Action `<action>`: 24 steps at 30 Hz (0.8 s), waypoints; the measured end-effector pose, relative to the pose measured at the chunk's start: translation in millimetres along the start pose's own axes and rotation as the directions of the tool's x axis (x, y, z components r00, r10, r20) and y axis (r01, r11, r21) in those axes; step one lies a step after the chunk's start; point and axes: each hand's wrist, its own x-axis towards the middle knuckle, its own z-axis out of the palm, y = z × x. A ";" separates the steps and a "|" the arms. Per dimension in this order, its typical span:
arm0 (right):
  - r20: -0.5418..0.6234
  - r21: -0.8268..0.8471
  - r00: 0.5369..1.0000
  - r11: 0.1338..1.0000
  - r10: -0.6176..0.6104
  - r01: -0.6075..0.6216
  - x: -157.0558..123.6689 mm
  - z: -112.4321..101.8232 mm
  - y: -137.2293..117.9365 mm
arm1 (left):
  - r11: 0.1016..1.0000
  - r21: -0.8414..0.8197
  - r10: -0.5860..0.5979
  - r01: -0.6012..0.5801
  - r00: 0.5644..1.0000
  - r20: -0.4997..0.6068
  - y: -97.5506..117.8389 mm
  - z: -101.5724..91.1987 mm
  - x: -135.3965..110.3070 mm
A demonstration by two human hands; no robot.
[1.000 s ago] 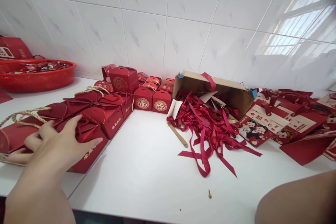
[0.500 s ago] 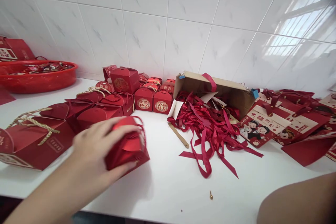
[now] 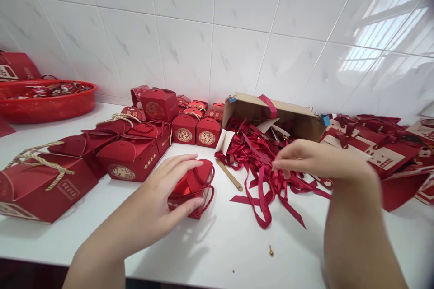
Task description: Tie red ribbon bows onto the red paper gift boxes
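My left hand (image 3: pixel 162 192) grips a small red gift box (image 3: pixel 193 188) with a red cord handle, resting it on the white counter (image 3: pixel 224 239) in front of me. My right hand (image 3: pixel 305 159) hovers over a heap of red ribbons (image 3: pixel 267 167), its fingers pinched together at the tips just above a strand. Whether a ribbon is between the fingertips, I cannot make out. The ribbons spill from a tipped cardboard box (image 3: pixel 291 117) against the tiled wall.
Closed red gift boxes (image 3: pixel 129 156) crowd the left, a larger rope-handled one (image 3: pixel 40 185) nearest. A red basin (image 3: pixel 44 99) sits far left. Flat printed red box blanks (image 3: pixel 383 153) lie right. A wooden stick (image 3: pixel 229 174) and small gold pin (image 3: pixel 271 250) lie on the counter.
My left hand has carried the small red box from the left pile to the counter's middle. My right arm has risen from the lower corner and reached over the ribbons.
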 end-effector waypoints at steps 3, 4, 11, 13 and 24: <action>0.360 -0.252 0.780 0.858 0.512 -0.447 46.1 19.9 22.9 | 0.997 0.051 -0.051 0.056 0.995 -0.089 -2.8 3.7 5.8; 0.419 -0.278 0.721 0.834 0.552 -0.477 58.1 29.0 29.4 | 0.994 0.072 -0.071 0.079 0.992 -0.103 -5.1 5.4 7.4; 0.462 -0.342 0.620 0.773 0.634 -0.534 80.5 63.8 45.3 | 0.990 0.074 -0.126 0.123 0.992 0.032 -14.2 15.2 12.9; 0.410 -0.339 0.663 0.780 0.626 -0.527 77.0 56.9 45.2 | 0.988 0.062 -0.147 0.144 0.988 0.052 -13.3 17.0 14.2; -0.234 -0.203 0.841 0.821 0.488 -0.533 54.2 20.2 24.9 | 0.988 0.041 -0.149 0.146 0.984 0.096 -1.9 27.7 18.9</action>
